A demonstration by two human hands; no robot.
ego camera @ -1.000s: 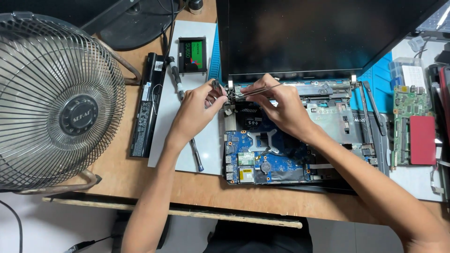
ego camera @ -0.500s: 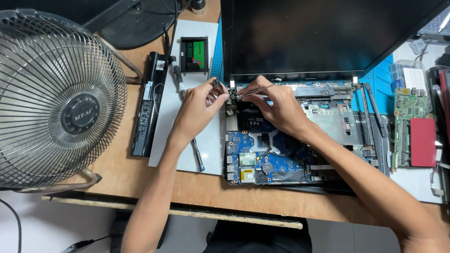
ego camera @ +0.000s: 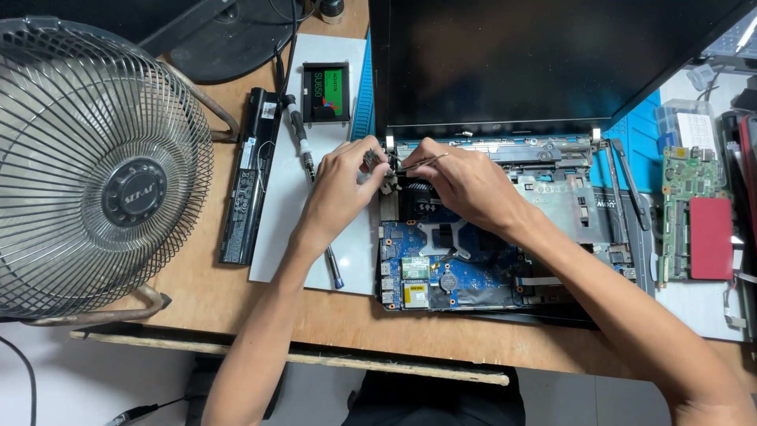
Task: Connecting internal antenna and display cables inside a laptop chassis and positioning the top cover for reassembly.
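Observation:
An opened laptop (ego camera: pixel 552 205) lies on the wooden desk, its blue motherboard (ego camera: pixel 449 268) bare and its dark screen (ego camera: pixel 544 63) tilted back. My left hand (ego camera: pixel 343 185) pinches a small metal part at the laptop's back left corner, beside the hinge. My right hand (ego camera: pixel 465 185) holds thin metal tweezers (ego camera: pixel 422 160) whose tips point left toward that same part. Both hands meet above the fan area of the board.
A large metal desk fan (ego camera: pixel 95 166) fills the left side. A long black battery (ego camera: pixel 248 181), a screwdriver (ego camera: pixel 311 189) and a small solid-state drive (ego camera: pixel 325 92) lie on a white mat (ego camera: pixel 276 244). A green circuit board with a red pad (ego camera: pixel 698 213) sits at right.
Both hands stay at the laptop's back left corner with only slight finger movement. The view has shifted a little.

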